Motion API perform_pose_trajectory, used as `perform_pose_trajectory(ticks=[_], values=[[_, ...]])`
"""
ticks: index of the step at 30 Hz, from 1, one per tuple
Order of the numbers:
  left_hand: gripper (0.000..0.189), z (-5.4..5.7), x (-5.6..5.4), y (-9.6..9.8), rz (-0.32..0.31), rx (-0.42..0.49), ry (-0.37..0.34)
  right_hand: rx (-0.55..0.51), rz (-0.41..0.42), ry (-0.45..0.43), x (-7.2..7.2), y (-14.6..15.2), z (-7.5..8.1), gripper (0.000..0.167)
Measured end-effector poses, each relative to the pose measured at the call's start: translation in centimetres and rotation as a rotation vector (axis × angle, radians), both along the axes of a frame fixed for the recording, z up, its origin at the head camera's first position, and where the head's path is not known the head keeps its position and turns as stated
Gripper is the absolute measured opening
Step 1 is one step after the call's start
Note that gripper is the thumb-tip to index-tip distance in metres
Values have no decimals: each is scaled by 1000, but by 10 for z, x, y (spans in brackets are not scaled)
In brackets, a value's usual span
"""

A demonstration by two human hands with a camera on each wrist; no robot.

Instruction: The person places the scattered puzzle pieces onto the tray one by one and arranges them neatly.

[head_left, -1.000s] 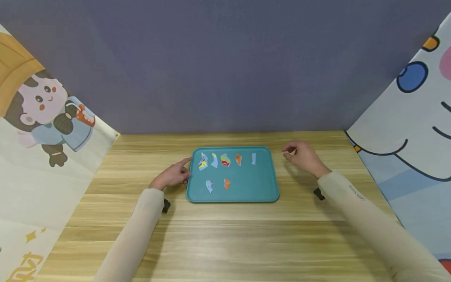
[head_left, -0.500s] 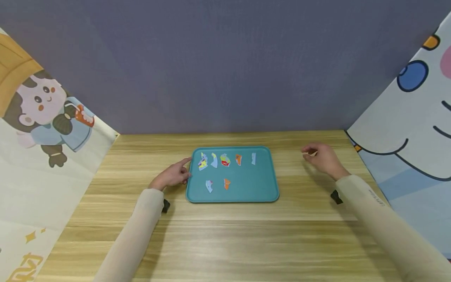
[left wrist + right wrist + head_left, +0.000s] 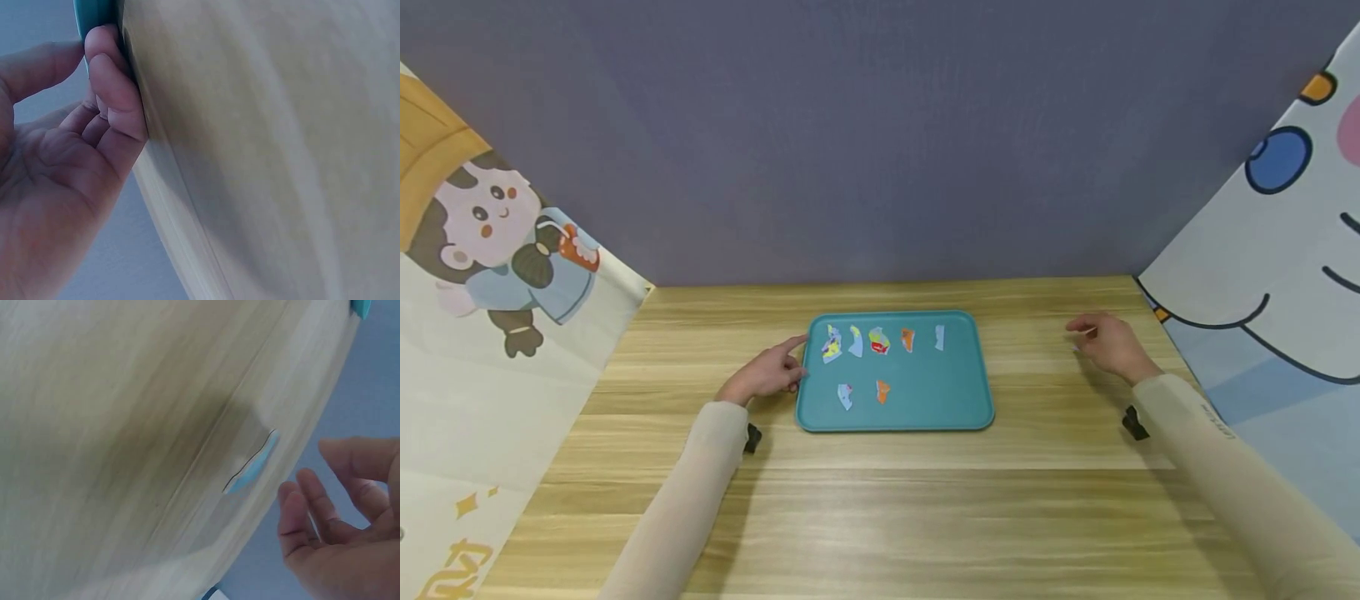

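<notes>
A teal tray [image 3: 932,400] lies on the wooden table. At its left rim my left hand [image 3: 767,372] holds on: the index finger points along the far part and the thumb touches nearer to me. In the left wrist view, the curled fingers of this left hand [image 3: 81,156] press the rim. My right hand [image 3: 1111,343] hovers right of the tray, fingers loosely bent, holding nothing. Below its fingertips in the right wrist view a flat, light blue, irregular piece [image 3: 253,464] lies on the table, apart from the right hand [image 3: 344,531]; the hand hides it in the head view.
Several flat printed pieces lie on the tray in two rows, among them a red-and-green piece [image 3: 879,341], an orange piece [image 3: 882,392] and a pale piece [image 3: 939,337]. A grey-blue wall [image 3: 880,150] stands behind the wooden table [image 3: 895,517], with printed panels at both sides.
My right hand has moved right, away from the tray, with its fingers turning a little more downward. The left hand, the tray and its pieces stay in place.
</notes>
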State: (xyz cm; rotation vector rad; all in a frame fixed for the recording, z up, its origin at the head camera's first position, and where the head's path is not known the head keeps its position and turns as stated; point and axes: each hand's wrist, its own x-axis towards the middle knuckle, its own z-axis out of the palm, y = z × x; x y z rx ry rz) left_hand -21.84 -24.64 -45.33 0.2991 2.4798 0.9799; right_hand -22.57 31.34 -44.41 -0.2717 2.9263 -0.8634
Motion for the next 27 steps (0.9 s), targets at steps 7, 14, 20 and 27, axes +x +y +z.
perform_pose_trajectory(ticks=[7,14,20,27], values=[[68,1,1,1,7,-4,-2,63,-6,-79,-3,10,-5,35],[68,1,1,2,6,-15,6,35,39,-92,-3,8,-10,33],[68,-2,-1,1,2,-12,8,24,104,-85,-4,2,-10,30],[68,0,0,2,5,-15,11,31,190,-94,-6,-1,-9,38]])
